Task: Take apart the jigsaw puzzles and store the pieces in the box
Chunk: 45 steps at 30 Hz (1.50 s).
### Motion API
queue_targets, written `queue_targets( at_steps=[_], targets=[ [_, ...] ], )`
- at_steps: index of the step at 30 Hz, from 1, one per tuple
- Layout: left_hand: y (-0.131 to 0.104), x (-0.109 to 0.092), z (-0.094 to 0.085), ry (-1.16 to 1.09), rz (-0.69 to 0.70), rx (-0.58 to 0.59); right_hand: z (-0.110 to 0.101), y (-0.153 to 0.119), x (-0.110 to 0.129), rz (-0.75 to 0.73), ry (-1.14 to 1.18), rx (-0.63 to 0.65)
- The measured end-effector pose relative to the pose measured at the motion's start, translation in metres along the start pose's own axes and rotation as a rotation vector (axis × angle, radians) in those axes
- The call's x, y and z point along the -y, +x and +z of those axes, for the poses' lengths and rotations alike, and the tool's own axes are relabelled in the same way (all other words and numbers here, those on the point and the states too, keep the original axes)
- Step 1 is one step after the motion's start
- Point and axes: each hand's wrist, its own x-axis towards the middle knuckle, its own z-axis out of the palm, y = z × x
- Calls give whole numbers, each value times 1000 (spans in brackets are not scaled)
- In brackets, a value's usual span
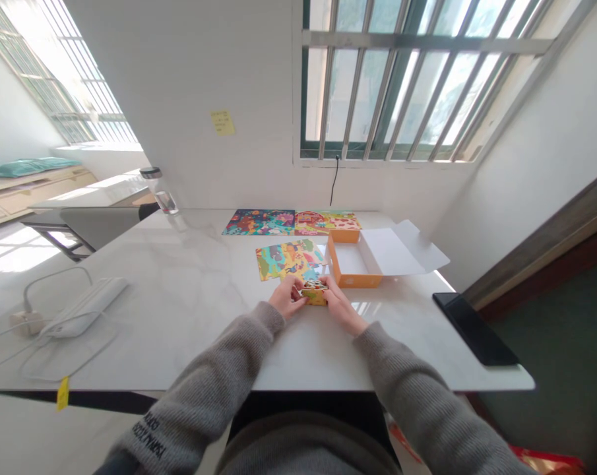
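Note:
My left hand (288, 297) and my right hand (338, 303) are closed on the two sides of a small stack of puzzle pieces (315, 297), low over the white table. The stack's side is yellow and colourful edges show on top; single pieces are too small to make out. Just beyond my hands lies a partly joined jigsaw puzzle (285, 258) with a stepped edge, in yellow, green and blue. To the right of it stands an open orange box (355, 280), its white inside showing and its white lid flap (394, 252) folded out to the right.
Against the wall lie a dark blue picture sheet (261, 222) and a red and green one (325, 222). A water bottle (162, 191) stands at the back left. A white power strip (88, 309) with cables lies left. A black tablet-like slab (473, 330) rests at the right edge.

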Motion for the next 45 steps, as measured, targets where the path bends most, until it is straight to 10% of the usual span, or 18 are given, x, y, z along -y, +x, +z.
queue_targets(
  at_steps=[7, 14, 21, 29, 37, 45],
  targets=[
    [-2, 2, 8, -70, 58, 35, 6, 1, -3, -128, -155, 0],
    [10, 15, -35, 456, 240, -137, 1, 0, -2, -167, -301, 5],
    [37, 28, -62, 789, 249, 205, 0, 0, -8, -169, -320, 12],
    [58, 26, -58, 894, 256, 195, -1, 0, -5, -165, -343, 8],
    [29, 0, -36, 892, 305, -41, 1, 3, -10, -60, -264, -62],
    [-4, -26, 10, 955, 356, 170, -4, 5, -8, -33, -164, -55]
  ],
)
